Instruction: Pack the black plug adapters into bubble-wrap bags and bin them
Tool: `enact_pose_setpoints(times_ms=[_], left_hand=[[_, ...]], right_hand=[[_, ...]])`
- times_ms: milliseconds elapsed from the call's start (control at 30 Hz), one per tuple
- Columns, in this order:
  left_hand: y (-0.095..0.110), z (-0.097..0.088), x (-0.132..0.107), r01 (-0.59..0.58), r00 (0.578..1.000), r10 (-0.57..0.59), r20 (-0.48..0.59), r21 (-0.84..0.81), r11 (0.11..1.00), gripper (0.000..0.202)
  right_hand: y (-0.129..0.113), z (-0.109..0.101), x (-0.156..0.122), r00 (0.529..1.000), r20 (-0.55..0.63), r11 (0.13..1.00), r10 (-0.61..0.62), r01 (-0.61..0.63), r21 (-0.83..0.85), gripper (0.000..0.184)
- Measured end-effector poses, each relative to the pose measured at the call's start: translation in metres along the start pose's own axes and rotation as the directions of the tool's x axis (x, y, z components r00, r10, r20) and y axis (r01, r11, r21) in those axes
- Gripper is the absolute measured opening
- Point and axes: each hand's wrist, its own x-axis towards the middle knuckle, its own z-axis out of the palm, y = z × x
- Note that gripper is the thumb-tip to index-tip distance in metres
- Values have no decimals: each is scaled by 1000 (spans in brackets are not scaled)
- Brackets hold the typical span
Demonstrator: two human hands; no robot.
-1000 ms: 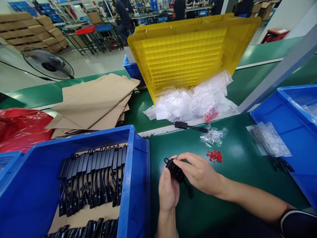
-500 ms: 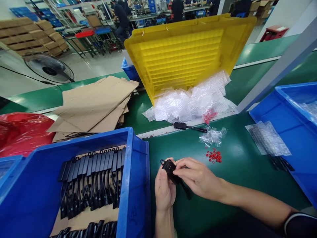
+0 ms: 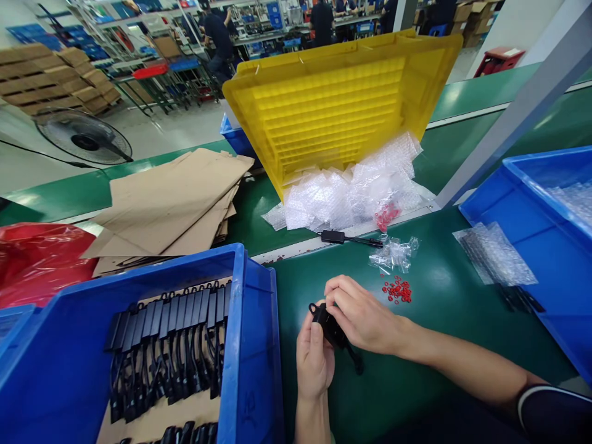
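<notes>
From my remote seat I see the left hand [image 3: 314, 361] gripping a black adapter [image 3: 331, 330], just right of the big bin [image 3: 256, 327] and above the table [image 3: 437, 246]. The right hand [image 3: 367, 317] has its fingertips bunched against the adapter; whether that grip pinches it or some small part, I cannot tell. I judge this piece unfinished, since both hands are on it and it is outside the big bin. A row of adapters [image 3: 178, 317] already lies inside the big bin on cardboard, with more black pieces at the near end. Red rings [image 3: 398, 290] and a loose adapter [image 3: 333, 237] lie right of the big bin. The second bin [image 3: 522, 194], well right of the big bin, holds bubble wrap [image 3: 576, 200]. Beyond the big bin, the yellow crate [image 3: 342, 102] stands tilted, bubble bags [image 3: 333, 198] heaped at its lower edge.
</notes>
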Motion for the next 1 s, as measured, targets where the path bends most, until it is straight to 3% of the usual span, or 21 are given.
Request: enact_pose_setpoints(times_ms=[100, 200, 267, 333, 400, 500, 567, 633, 733, 800, 833, 900, 933, 1000], left_hand=[[3, 2, 1, -14, 1000, 14, -19, -14, 1000, 40], [9, 2, 2, -19, 999, 18, -29, -31, 999, 39], [13, 2, 3, -22, 999, 21, -26, -38, 999, 39], [16, 2, 3, -29, 999, 28, -28, -42, 999, 39], [17, 3, 4, -27, 999, 26, -34, -46, 999, 40], [17, 4, 4, -17, 998, 14, -57, -50, 999, 41], [15, 3, 5, -9, 997, 6, -76, -46, 999, 42], [14, 2, 6, -3, 995, -2, -101, -48, 999, 43], [13, 3, 10, 24, 992, -35, -124, -92, 995, 44], [13, 6, 12, 51, 991, -68, -115, -146, 988, 44], [12, 10, 12, 57, 991, -77, -106, -174, 983, 43], [9, 19, 6, 49, 994, -68, -82, -218, 975, 38], [7, 24, 2, 33, 996, -50, -68, -233, 972, 36], [-2, 36, -5, 11, 1000, -16, -17, -237, 971, 35]], right_hand=[[-5, -10, -3, 999, 1, 999, -44, 44, 26, 14], [7, -33, -6, 991, -130, 999, -23, 18, -44, 13], [30, -50, -9, 964, -260, 976, 53, -105, -189, 12], [65, -64, -13, 929, -345, 895, 133, -262, -362, 10], [102, -71, -20, 917, -341, 787, 205, -362, -500, 9], [145, -71, -31, 908, -333, 740, 256, -405, -537, 10], [155, -69, -37, 901, -352, 743, 255, -416, -525, 6], [148, -70, -40, 885, -400, 750, 237, -428, -505, 7], [113, -71, -44, 853, -480, 808, 206, -425, -407, 13], [83, -62, -49, 857, -445, 905, 260, -377, -197, 12], [69, -54, -53, 877, -351, 928, 328, -369, -56, 14], [44, -28, -64, 911, -24, 890, 411, -395, 229, 19], [34, -14, -73, 912, 107, 843, 396, -407, 352, 24], [25, 12, -93, 861, 261, 696, 436, -507, 508, 33]])
